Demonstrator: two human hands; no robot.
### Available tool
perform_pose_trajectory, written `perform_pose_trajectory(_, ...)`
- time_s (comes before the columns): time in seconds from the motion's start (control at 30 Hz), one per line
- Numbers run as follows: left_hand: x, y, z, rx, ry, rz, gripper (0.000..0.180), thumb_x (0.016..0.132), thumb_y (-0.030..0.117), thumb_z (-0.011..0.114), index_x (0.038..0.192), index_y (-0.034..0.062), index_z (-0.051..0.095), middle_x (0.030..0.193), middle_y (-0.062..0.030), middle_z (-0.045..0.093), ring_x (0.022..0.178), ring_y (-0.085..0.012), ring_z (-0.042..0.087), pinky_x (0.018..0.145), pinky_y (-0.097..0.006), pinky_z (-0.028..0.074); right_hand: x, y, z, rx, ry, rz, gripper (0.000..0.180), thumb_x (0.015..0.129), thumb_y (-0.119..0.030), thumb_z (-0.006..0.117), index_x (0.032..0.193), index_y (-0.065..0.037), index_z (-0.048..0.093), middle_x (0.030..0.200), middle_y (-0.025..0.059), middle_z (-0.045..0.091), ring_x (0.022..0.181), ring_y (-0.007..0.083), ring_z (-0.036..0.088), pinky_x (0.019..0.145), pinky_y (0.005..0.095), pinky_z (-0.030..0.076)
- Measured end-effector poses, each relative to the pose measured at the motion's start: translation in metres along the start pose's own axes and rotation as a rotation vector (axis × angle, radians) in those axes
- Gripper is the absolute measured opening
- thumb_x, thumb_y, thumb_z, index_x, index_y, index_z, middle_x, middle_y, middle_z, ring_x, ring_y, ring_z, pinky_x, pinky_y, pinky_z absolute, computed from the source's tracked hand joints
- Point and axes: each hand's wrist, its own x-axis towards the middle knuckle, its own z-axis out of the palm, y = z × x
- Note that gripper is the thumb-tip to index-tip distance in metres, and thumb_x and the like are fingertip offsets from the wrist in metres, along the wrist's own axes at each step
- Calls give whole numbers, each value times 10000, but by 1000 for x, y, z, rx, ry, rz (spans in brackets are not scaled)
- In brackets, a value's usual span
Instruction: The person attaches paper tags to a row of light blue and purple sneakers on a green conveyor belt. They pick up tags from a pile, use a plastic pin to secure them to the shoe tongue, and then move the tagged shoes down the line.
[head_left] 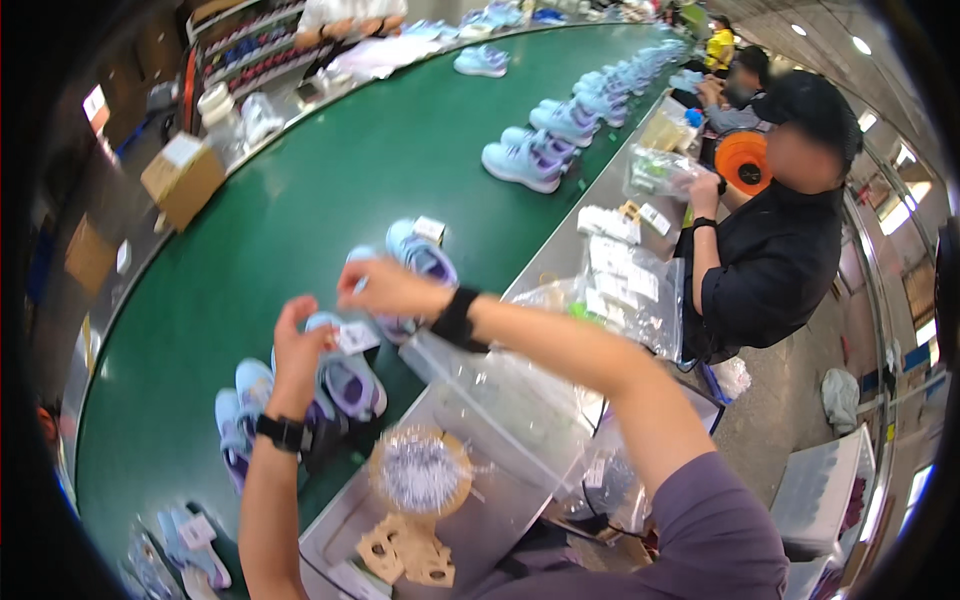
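My left hand (298, 350) is over a pair of light blue shoes with purple linings, its fingers curled beside a white tag (356, 338). What they hold, if anything, is too small to make out. Under the tag lies a light blue shoe (352, 382). My right hand (392, 288) is farther off and to the right, its fingers pinched together on something too small to name. It partly covers another pair, whose farther shoe (422, 250) carries a white tag (430, 229). Nearer, left of my left wrist, stands one more pair of shoes (240, 405).
A green conveyor belt (300, 180) curves away, carrying a row of shoes (530, 160). On the metal side table are a roll of clear plastic ties (422, 472), tan card pieces (405, 550) and a clear plastic bin (500, 400). A co-worker in black (770, 260) works at the right.
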Motion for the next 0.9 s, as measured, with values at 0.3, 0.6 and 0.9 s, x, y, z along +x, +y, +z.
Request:
perform_pose_trajectory(0.3,-94,89,-28,-809,-139,-47,329,904,24,530,1209,-71,452,1158,-170,560,880,-203,582,809,-305,502,-164,-179,-111,242,-53,61,206,934,-188,579,1054,-21,596,886,67,671,764,126,668,640,231,530)
perform_pose_trajectory(0.6,-182,101,-5,-724,-70,1,381,878,-2,525,1236,-54,404,1163,-183,547,893,-200,578,786,-299,494,-218,-151,-3,-365,-36,-95,161,846,-40,654,1006,-26,665,817,68,696,710,121,672,620,254,530)
perform_pose_trajectory(0.9,-228,54,26,-482,-188,24,538,819,-29,601,1305,-18,370,1223,-182,579,736,-136,608,646,-257,506,-222,-145,19,-150,166,-12,93,827,-33,655,913,-13,685,858,35,709,724,61,638,568,220,497)
